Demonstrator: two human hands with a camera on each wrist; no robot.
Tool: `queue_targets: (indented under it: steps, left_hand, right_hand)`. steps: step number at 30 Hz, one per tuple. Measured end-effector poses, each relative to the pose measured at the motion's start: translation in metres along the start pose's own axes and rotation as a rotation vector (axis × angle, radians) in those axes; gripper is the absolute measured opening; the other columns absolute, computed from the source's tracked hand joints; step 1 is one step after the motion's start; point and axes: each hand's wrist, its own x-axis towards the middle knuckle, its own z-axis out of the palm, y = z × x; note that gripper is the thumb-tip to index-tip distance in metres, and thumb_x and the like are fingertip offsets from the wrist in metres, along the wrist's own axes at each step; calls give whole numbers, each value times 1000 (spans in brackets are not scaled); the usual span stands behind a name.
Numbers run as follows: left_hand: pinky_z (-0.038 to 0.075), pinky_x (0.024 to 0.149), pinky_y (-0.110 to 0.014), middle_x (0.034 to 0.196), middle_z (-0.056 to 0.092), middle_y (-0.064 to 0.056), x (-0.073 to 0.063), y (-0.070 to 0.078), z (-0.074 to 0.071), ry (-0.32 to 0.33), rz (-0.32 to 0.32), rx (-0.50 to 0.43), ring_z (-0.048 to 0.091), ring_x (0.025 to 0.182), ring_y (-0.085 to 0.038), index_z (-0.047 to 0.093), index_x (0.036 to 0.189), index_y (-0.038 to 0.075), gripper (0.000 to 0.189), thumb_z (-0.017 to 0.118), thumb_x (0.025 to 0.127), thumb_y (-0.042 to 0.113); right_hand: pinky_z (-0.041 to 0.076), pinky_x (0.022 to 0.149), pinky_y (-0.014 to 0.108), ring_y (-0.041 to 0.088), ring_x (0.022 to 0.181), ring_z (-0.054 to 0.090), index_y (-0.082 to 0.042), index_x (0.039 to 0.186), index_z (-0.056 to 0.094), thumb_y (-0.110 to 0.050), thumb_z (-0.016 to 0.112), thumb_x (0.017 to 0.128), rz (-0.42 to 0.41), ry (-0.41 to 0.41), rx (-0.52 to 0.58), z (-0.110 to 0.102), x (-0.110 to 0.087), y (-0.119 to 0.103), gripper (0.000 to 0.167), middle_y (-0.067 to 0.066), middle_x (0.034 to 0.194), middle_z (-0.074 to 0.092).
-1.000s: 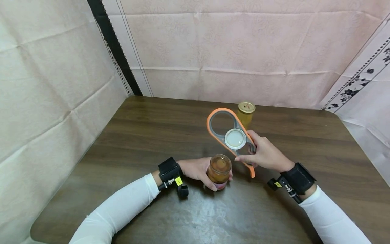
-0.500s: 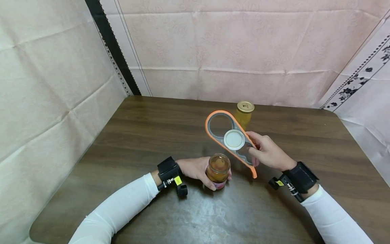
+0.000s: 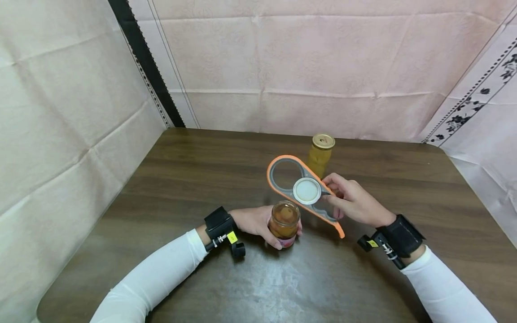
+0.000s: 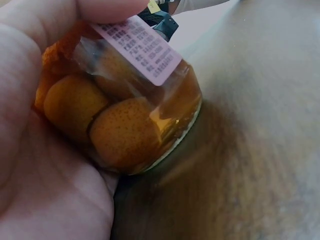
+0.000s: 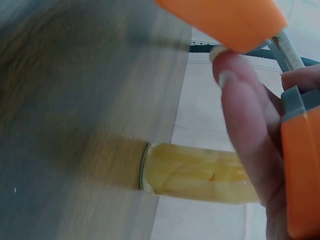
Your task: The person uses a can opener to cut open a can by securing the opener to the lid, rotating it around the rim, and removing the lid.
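Observation:
My left hand [image 3: 257,223] grips a lidless glass jar [image 3: 284,224] that stands on the table. Brown round fruits [image 4: 125,135] and a pink label [image 4: 145,50] show through its glass in the left wrist view. My right hand [image 3: 357,202] holds an orange and grey jar opener [image 3: 286,158] by its right part, above the table and just behind the open jar. A round white lid [image 3: 307,191] sits at the middle of the opener. The right wrist view shows the fingers [image 5: 250,115] between orange parts of the opener; the palm is hidden.
A second jar [image 3: 320,154], with a gold lid and yellow contents, stands upright behind the opener near the back of the table. The brown wooden table [image 3: 210,161] ends at pale cloth [image 3: 323,67] hung behind it and on both sides.
The right fingers have shifted on the opener, the thumb now lying higher along it. The opener and lid have lowered slightly toward the front left. My left hand still holds the jar.

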Motion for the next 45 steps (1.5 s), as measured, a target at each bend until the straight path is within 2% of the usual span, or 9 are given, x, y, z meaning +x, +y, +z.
queue_targets:
  steps: [6,9,15,22,26,32,37,41,45]
  left_hand:
    - [41,116,-34,132,61,-16,-1,1,0,0,2,2,59,127,-20,53,130,4,56,79,81,-4]
    - [41,116,-34,132,60,-16,-1,2,0,-1,-5,-4,59,127,-19,53,130,3,56,79,82,-4]
    - [42,115,-33,133,59,-17,-2,5,1,2,-18,-21,58,127,-21,52,131,2,58,80,81,-5]
    - [41,115,-31,133,58,-21,-2,5,1,3,-18,-9,57,127,-24,52,131,1,58,79,81,-7]
    - [41,115,-31,133,58,-20,-2,5,1,0,-19,-6,58,127,-23,52,131,1,57,79,81,-6]
    - [42,115,-33,132,58,-19,-1,6,2,0,-14,-18,58,128,-25,52,130,1,56,79,81,-6]
    - [43,114,-33,132,59,-19,-1,6,1,-2,-11,-16,58,127,-25,52,130,1,57,79,80,-6]
    - [43,114,-33,132,59,-20,-1,6,1,-4,-10,-17,58,127,-27,52,130,1,57,79,80,-6]
    - [42,115,-32,132,58,-21,-1,5,1,-2,-10,-20,58,127,-26,52,130,0,57,79,80,-7]
  right_hand:
    - [54,54,27,11,57,62,-9,116,63,-8,63,100,-67,6,-122,-3,-2,1,16,6,76,66]
    - [48,53,23,6,55,57,-13,116,65,-13,64,100,-68,37,-256,-4,-3,0,17,-4,70,61]
    - [39,54,21,3,61,47,-19,119,66,-15,64,100,-58,101,-488,-5,-3,-4,19,-9,73,59]
    - [45,60,22,6,68,52,-13,119,52,-4,60,100,-74,68,-370,-7,-5,-4,23,-1,88,62]
    - [46,62,23,8,73,53,-13,120,57,-4,60,100,-71,77,-329,-8,-5,-4,22,2,92,64]
    - [50,70,24,11,85,59,-9,126,63,-5,59,101,-59,74,-372,-9,-5,-5,25,3,105,70]
    - [53,76,27,14,93,61,-8,134,58,-10,52,104,18,32,-366,-8,-5,-6,30,2,117,70]
    - [51,72,25,12,85,60,-8,138,54,-11,53,100,53,2,-350,-9,-7,-6,38,0,109,69]
    - [48,67,23,11,77,57,-8,142,47,-21,66,94,63,-26,-344,-11,-10,-6,53,1,99,65]
